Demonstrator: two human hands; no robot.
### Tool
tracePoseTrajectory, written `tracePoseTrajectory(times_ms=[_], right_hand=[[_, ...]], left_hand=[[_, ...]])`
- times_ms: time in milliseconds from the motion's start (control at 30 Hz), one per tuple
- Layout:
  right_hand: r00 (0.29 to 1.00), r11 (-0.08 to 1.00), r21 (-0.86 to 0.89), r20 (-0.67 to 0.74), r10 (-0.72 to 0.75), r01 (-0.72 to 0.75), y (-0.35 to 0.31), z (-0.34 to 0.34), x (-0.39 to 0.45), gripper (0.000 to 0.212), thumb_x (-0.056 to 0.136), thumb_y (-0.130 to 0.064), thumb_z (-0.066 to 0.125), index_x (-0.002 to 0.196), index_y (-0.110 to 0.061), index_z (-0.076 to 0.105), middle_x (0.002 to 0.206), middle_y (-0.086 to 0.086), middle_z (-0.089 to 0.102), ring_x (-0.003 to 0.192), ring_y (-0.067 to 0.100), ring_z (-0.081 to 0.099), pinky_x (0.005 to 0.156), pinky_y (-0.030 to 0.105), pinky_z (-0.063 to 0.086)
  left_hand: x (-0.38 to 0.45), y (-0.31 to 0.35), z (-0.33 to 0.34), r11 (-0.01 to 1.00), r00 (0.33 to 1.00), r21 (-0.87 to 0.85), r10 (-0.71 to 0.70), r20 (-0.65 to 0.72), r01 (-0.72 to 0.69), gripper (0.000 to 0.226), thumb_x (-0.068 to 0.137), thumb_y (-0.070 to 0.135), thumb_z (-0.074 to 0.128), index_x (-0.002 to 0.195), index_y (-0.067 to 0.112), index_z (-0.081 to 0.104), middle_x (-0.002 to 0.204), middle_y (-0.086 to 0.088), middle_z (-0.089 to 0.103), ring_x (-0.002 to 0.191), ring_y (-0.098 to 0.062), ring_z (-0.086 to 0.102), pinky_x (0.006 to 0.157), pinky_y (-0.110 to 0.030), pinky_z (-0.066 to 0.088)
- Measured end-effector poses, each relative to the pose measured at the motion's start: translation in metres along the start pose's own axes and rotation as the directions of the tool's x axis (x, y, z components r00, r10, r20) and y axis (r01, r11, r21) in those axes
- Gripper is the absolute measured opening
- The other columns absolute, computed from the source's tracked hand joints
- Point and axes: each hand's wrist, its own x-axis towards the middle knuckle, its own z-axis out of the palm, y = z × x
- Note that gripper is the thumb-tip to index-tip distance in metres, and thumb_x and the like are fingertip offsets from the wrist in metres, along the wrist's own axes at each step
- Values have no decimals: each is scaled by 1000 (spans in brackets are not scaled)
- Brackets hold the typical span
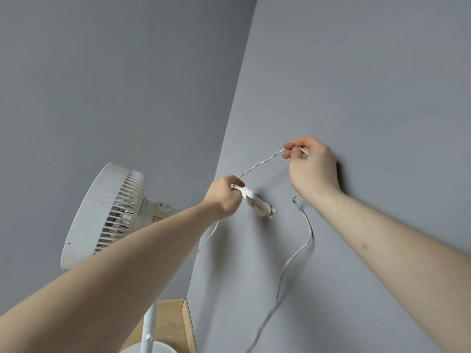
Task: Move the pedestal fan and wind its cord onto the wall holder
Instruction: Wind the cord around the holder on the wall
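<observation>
The grip of the right hand (312, 166) is pinched shut on the cord (262, 163) at about two o'clock from the wall holder (260, 205). The left hand (225, 196) is closed on the holder's upper-left end and on the cord there, so it is the nearer one. The holder's long axis runs from ten to four o'clock. The short span between the hands is twisted; slack hangs toward five o'clock. By my reading, the next turn must cross that axis. The pedestal fan (107, 212) stands at eight o'clock, in the corner of the grey wall (369, 72), above a wooden floor (170, 322).
</observation>
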Motion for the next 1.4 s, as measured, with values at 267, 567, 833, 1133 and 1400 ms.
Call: tracePoseTrajectory(times_ms=[267, 567, 833, 1133, 1400], right_hand=[[967, 905, -357, 188, -174, 233, 21, 5, -8, 30, 93, -14, 52, 106, -30, 73, 105, -11, 74, 93, 15, 67, 76, 27, 51], [911, 737, -599, 409, -55, 313, 35, -10, -31, 41, 90, -16, 55, 128, -24, 65, 128, -2, 67, 114, 25, 65, 94, 37, 53], [858, 739, -643, 480, 183, 201, 37, -10, -47, 29, 82, -18, 58, 105, -12, 74, 104, 7, 74, 99, 31, 69, 86, 42, 59], [662, 710, -697, 578, 477, 97, 36, -12, -69, 35, 69, 0, 40, 86, -4, 71, 64, 14, 73, 48, 26, 72, 55, 40, 64], [590, 676, -727, 599, 541, 120, 46, -1, -98, 28, 70, 1, 42, 77, -3, 69, 65, 12, 70, 54, 27, 74, 54, 33, 62]], left_hand=[[32, -7, 22, 990, 977, 71, -134, 169, 123, 45, 94, 15, 39, 138, 22, 43, 136, -7, 51, 123, -30, 49, 101, -37, 42], [56, 7, 30, 992, 976, 15, -123, 180, 122, 44, 92, 9, 37, 126, 13, 64, 126, -9, 64, 119, -31, 58, 103, -37, 48], [54, -1, 33, 998, 982, 18, -69, 174, 67, 44, 88, 3, 40, 111, 14, 75, 117, -6, 68, 116, -26, 59, 98, -31, 48], [38, 5, 35, 946, 974, 273, 122, 191, -172, 50, 80, 5, 39, 113, 25, 72, 124, -2, 66, 117, -24, 57, 95, -35, 51], [27, -4, 35, 839, 921, 392, 299, 250, -378, 36, 86, 11, 45, 110, 21, 70, 118, 4, 66, 111, -22, 57, 92, -37, 50]])
